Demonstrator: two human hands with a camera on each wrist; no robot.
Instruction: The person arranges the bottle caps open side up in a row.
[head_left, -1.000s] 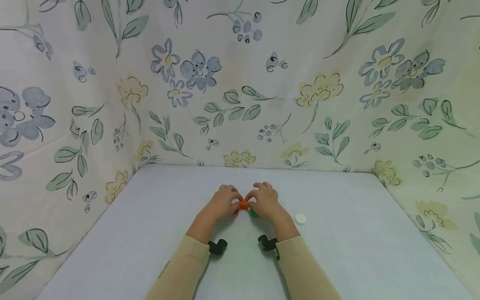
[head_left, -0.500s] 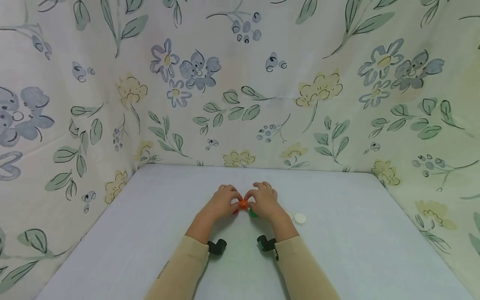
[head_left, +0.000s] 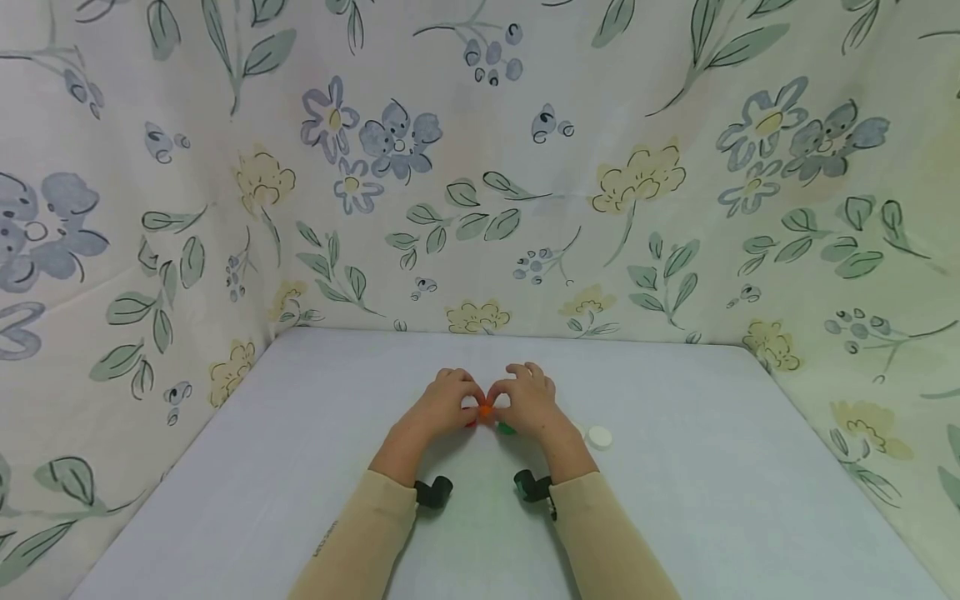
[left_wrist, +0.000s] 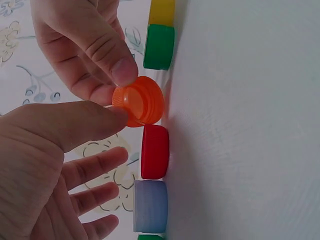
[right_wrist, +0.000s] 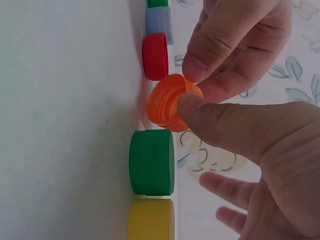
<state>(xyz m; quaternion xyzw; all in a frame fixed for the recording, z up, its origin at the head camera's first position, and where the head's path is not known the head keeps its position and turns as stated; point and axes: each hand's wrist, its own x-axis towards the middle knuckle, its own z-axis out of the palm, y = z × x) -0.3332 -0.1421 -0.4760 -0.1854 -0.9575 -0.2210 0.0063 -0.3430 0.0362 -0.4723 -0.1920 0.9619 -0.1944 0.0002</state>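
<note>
An orange bottle cap (left_wrist: 142,102) is pinched between both hands, tilted with its hollow inside turned towards the wrist cameras. My left hand (head_left: 450,402) holds its left side by thumb and forefinger, the other fingers spread loosely. From the right, my right hand (head_left: 529,404) grips it the same way. A red bottle cap (right_wrist: 155,56) stands on the left-hand side of the orange one, a green bottle cap (right_wrist: 152,162) on the right. In the head view the orange cap is blurred and partly covered by fingers.
The row goes on with a light blue cap (left_wrist: 150,206) beyond the red one and a yellow cap (right_wrist: 151,220) beyond the green one. A white cap (head_left: 600,437) lies by the right wrist on the white table (head_left: 712,467). Floral cloth (head_left: 480,250) hangs behind.
The orange cap has shifted slightly and its tilt looks different between the fingertips. Both hands stay almost in place, still pinching it.
</note>
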